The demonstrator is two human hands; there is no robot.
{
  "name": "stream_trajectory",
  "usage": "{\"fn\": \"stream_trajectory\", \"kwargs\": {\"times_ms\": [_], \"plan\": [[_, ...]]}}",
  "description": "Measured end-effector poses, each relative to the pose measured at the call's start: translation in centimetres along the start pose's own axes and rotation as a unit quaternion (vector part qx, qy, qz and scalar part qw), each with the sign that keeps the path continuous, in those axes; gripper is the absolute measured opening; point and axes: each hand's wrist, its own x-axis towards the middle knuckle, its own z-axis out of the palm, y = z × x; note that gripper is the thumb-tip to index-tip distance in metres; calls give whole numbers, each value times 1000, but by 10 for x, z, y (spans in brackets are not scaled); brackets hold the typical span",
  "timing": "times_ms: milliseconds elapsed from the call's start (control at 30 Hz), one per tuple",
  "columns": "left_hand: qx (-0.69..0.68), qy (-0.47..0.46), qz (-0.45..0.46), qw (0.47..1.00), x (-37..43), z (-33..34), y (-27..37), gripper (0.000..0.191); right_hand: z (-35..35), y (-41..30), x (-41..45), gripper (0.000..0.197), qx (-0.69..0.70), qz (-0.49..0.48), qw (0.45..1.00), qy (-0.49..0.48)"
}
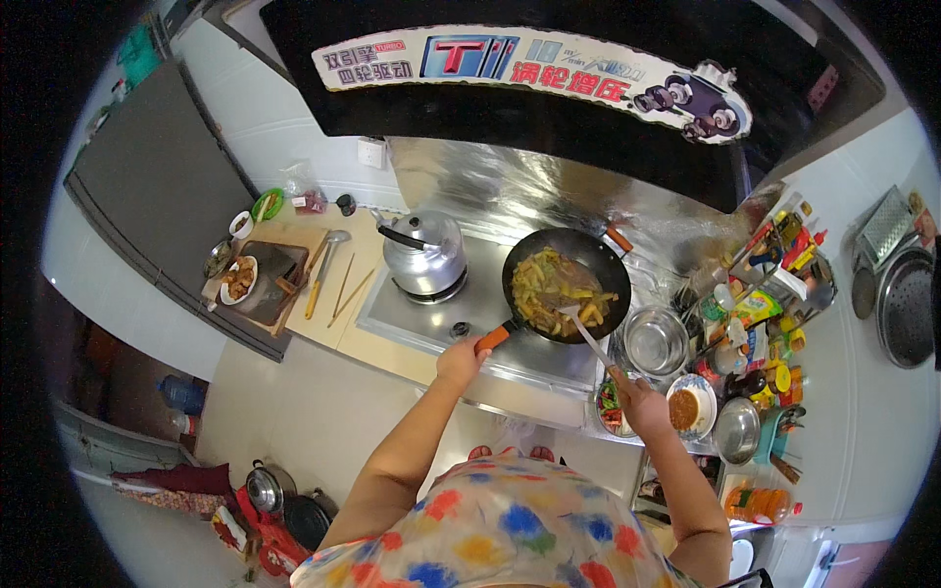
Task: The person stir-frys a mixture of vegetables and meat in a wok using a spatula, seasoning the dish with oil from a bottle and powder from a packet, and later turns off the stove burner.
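A black wok [610,275] sits over the right side of a steel gas stove [485,268]. Sliced greenish-yellow vegetables with browned pieces [544,287] lie in it. My left hand [462,362] is closed around the orange part of the wok's handle [492,338]. My right hand [645,408] grips the wooden handle of a metal spatula [594,343], whose blade rests among the food at the wok's near side. Left of the wok, an aluminium kettle [424,250] with a black handle stands on the other burner.
Near my right hand are a steel bowl [656,339], a bowl of brown sauce [692,406] and a dish of cut peppers [609,404]. Bottles crowd the right counter. A ladle [323,272], chopsticks [351,298] and a cutting board [283,253] lie left. The range hood [470,110] hangs above.
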Motion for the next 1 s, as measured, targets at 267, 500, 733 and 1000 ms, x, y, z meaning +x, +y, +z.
{"fn": "stream_trajectory", "kwargs": {"times_ms": [267,500,733,1000], "plan": [[-7,-83,22,996,13,-7,-14,38,-88,-49,-22,39,207,-12,976,62],[1,-130,44,990,12,-14,-8,43,-3,-76,-4,29,139,95,986,-15],[3,-130,36,991,12,-16,-4,47,44,-85,27,33,64,169,982,43],[-16,-135,12,991,12,-12,-7,54,-32,-71,-1,32,272,152,947,77]]}}
